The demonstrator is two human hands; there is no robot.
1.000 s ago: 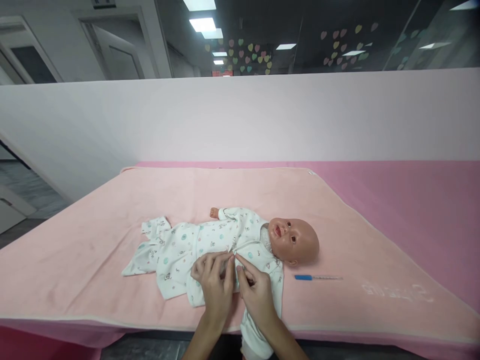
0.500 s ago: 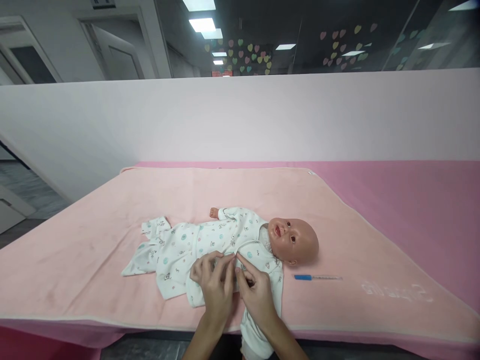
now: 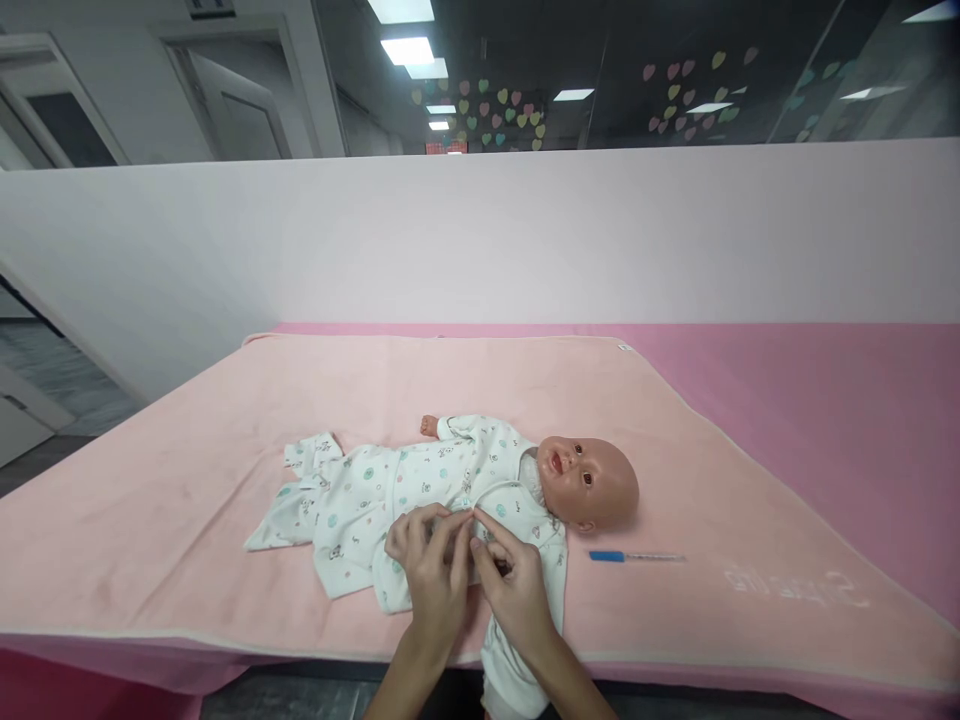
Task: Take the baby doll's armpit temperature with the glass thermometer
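Note:
A baby doll (image 3: 600,485) lies on its back, its head to the right. It wears a white printed baby shirt (image 3: 487,440) and matching trousers (image 3: 352,500). Over the doll's chest, my left hand (image 3: 435,570) pinches the front edge of the shirt with its fingertips. My right hand (image 3: 519,590) meets it there, thumb and forefinger closed on the same edge. What exactly lies between the fingertips, cloth or a small fastening, is too small to make out. The doll's near sleeve hangs toward me beneath my right forearm.
A glass thermometer with a blue end (image 3: 607,556) lies right of the shirt, below the doll's head. Under everything spreads a peach blanket (image 3: 225,430) over a pink mat (image 3: 847,420). A low white wall (image 3: 480,240) runs along the back.
Both hands stay at the shirt front, fingertips almost unmoved. The left hand's fingers shift very slightly to the right. The doll and thermometer lie as before.

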